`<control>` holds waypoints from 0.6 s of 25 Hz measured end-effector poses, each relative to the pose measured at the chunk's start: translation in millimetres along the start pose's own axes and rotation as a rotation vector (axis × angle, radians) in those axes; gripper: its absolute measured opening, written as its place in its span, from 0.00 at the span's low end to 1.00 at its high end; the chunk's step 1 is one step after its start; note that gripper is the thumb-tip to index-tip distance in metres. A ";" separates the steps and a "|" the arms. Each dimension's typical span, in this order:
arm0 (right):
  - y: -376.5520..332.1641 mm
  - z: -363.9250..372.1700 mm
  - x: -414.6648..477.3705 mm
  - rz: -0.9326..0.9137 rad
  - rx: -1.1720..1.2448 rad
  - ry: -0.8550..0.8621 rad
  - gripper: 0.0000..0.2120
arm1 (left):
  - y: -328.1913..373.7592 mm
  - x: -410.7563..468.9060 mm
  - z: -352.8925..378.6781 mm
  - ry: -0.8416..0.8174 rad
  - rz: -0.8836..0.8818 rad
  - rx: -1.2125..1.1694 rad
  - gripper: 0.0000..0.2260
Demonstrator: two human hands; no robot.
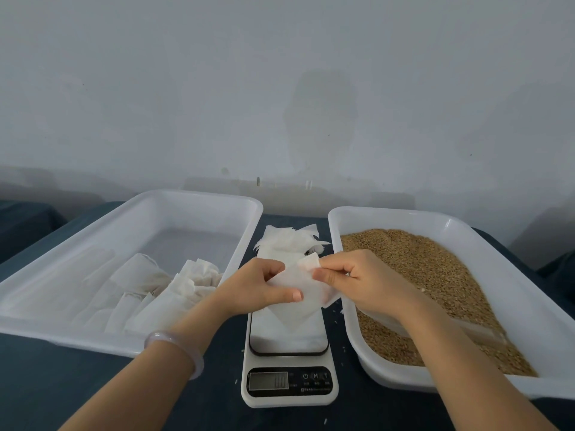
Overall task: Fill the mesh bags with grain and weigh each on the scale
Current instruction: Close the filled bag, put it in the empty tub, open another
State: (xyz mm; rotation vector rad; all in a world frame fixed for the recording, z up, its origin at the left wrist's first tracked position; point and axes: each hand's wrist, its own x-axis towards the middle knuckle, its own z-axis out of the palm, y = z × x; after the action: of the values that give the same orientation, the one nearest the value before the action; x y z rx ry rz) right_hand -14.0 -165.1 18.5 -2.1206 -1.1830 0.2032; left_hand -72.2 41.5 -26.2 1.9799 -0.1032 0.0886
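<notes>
A flat white mesh bag point(298, 301) hangs above the scale point(288, 362), held between both hands. My left hand point(258, 287) pinches its left edge with thumb and fingers. My right hand point(357, 281) pinches its upper right corner. The bag looks empty. Brown grain point(435, 275) fills the white tray point(529, 309) on the right. A pile of empty white bags point(289, 241) lies behind the scale. The scale's display point(269, 381) is lit, its digits too blurred to read.
A second white tray point(93, 237) on the left holds several white bags point(168, 290), some plump. A clear scoop point(476, 331) lies half buried in the grain. A few loose grains lie on the dark blue table cloth point(155, 399). A grey wall stands behind.
</notes>
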 end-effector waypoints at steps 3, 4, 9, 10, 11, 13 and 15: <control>-8.9 -6.1 -6.5 -0.039 -0.006 -0.064 0.20 | 12.4 0.8 -4.5 -0.105 -0.027 -0.244 0.23; -13.7 -7.0 -8.5 -0.058 0.004 -0.096 0.19 | 18.2 2.1 -4.5 -0.262 -0.053 -0.257 0.27; -25.4 -10.3 -18.3 -0.095 -0.090 -0.225 0.29 | 31.7 6.8 0.9 -0.761 -0.255 -0.366 0.35; -24.8 -12.0 -19.8 -0.085 -0.096 -0.238 0.29 | 31.7 5.7 1.6 -0.791 -0.283 -0.377 0.34; -24.2 -13.2 -21.3 -0.076 -0.084 -0.248 0.28 | 31.2 4.0 3.7 -0.812 -0.285 -0.356 0.31; -22.6 -13.2 -23.9 -0.062 -0.031 -0.271 0.17 | 29.7 1.0 10.9 -0.805 -0.240 -0.291 0.24; -19.0 -8.9 -26.2 -0.054 0.028 -0.307 0.10 | 28.4 -1.4 17.2 -0.743 -0.214 -0.280 0.18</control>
State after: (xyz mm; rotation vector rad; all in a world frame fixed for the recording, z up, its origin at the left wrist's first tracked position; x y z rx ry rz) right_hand -38.2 -183.9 32.3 -2.0804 -1.4003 0.5330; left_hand -76.6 14.5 -7.4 1.6419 -0.3606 -0.7644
